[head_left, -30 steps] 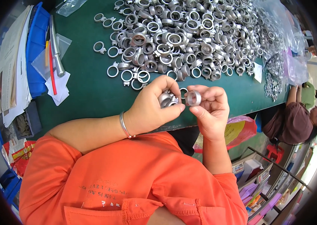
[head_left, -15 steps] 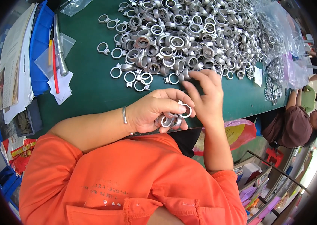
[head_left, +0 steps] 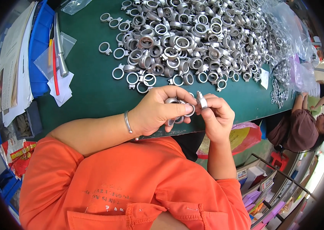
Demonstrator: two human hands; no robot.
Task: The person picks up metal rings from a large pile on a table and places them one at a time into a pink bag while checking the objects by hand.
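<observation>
My left hand (head_left: 156,109) is closed around several silver metal rings (head_left: 190,110), their round rims showing between thumb and fingers. Close beside it, my right hand (head_left: 220,117) pinches a single ring with a small lug (head_left: 202,101) between thumb and fingertips, its lug pointing up. The two hands are almost touching above the near edge of the green table. Beyond them spreads a large heap of similar lugged metal rings (head_left: 192,42), with a few lying loose along its near side.
At the left are a blue tray (head_left: 39,50) with papers, a metal rod (head_left: 59,50) and a red stick (head_left: 56,73). Clear plastic bags (head_left: 303,73) lie at the right end of the green table (head_left: 89,92). A person (head_left: 300,130) sits at far right, near crates.
My right hand has come back from the near side of the heap toward my left hand, now with a ring in its fingertips. The left hand keeps its rings.
</observation>
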